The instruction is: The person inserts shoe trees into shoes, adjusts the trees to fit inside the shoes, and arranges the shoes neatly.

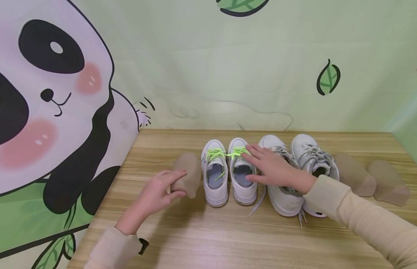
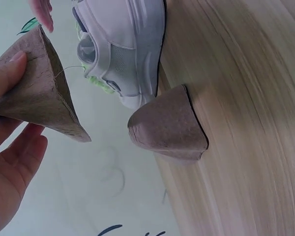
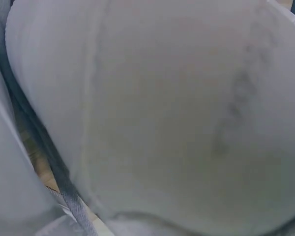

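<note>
Sleeves, two: beige; the left sleeve (image 1: pixel 109 248) at the lower left of the head frame, a small black piece at its cuff, the right sleeve (image 1: pixel 370 220) at the lower right.

Left hand (image 1: pixel 161 190), one: left of centre, pinching a brown shoe insert (image 2: pixel 34 81) between thumb and fingers; we see the piece raised at the upper left of the left wrist frame.

Right hand (image 1: pixel 275 170), one: right of centre, fingers straight and somewhat spread, gripping nothing, over the shoes; we cannot tell whether it touches them.

Second brown insert (image 2: pixel 167 128), one: centre of the left wrist frame, lying on the tabletop (image 1: pixel 208 239) just beside a white shoe.

Small white shoes (image 1: pixel 216 196), one pair: centre of the head frame, side by side, toes toward the top, lime-green laces.

Larger white shoes (image 1: pixel 285 203), one pair: right of centre, grey-white laces, one partly behind the right hand, loose lace ends on the wood.

Further brown inserts (image 1: pixel 388 183), two: right side, side by side.

Backdrop (image 1: pixel 195 56), one: pale green, with a panda (image 1: pixel 67 86) at the left and leaves at the upper right and top.
</note>
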### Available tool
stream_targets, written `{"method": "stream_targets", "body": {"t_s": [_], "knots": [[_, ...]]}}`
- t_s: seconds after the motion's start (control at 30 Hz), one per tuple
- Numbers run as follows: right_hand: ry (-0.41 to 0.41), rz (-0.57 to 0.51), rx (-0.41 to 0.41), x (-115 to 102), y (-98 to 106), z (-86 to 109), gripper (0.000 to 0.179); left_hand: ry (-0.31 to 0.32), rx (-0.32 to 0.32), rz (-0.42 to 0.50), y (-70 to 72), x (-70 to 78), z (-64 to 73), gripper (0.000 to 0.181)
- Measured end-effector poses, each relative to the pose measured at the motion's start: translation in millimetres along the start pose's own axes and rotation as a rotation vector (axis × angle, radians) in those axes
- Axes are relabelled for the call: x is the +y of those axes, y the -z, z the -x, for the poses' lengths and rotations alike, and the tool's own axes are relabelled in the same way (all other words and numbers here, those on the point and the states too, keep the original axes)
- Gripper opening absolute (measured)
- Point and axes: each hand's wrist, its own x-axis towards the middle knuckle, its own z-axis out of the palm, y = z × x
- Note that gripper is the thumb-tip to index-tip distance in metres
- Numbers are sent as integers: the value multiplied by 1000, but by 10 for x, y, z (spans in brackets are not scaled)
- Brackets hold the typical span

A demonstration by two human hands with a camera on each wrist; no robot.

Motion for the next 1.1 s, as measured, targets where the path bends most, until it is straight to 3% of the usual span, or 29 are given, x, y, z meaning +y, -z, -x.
{"method": "stream_targets", "body": {"t_s": [0.5,1.1], "knots": [[27,6,-15,-58,-34,-65,69,-23,-39,24,-13,98,-35,50],[9,-20,-93,-115,2,-191,68,-116,-40,29,-41,224,-78,50]]}}
